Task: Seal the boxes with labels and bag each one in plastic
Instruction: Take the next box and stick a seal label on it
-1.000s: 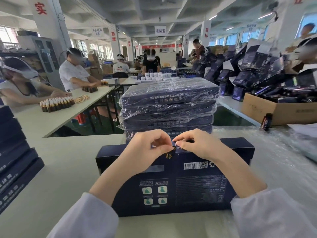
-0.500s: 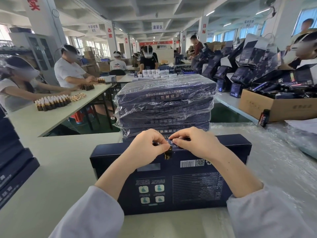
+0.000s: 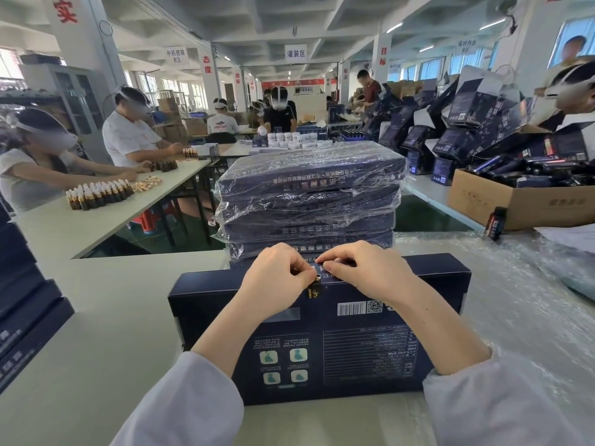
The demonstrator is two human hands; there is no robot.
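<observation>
The left hand (image 3: 277, 278) and the right hand (image 3: 363, 272) meet at the far top edge of a dark navy box (image 3: 354, 349); thumb and forefinger of each are curled and pinched together on a small dark label (image 3: 315, 289) with a gold mark, which hangs down from that edge onto the box's printed face. How much of the label lies under the fingertips is hidden, and its gold writing is too small to read.

The box sits on the pale table (image 3: 96, 317) right in front of the person, printed face toward the camera; it shows a barcode, a QR code, four small teal icons and a block of fine print that cannot be made out. White sleeves cover both forearms.

Just behind the box stands a stack of bagged boxes (image 3: 309, 194) in crinkled clear plastic; their lettering is upside down and blurred by the film. To the right lies bubble wrap (image 3: 531, 317) over the table; beyond it a cardboard carton (image 3: 499, 201) full of dark packs, with a small dark bottle (image 3: 495, 222) upright beside it. At the left edge a pile of unbagged boxes (image 3: 25, 300) is cut off by the frame.

On the next table stand amber bottles (image 3: 99, 194). A hanging sign (image 3: 296, 53) reads 灌装区; red characters on the pillars read 态度 and 目标.
</observation>
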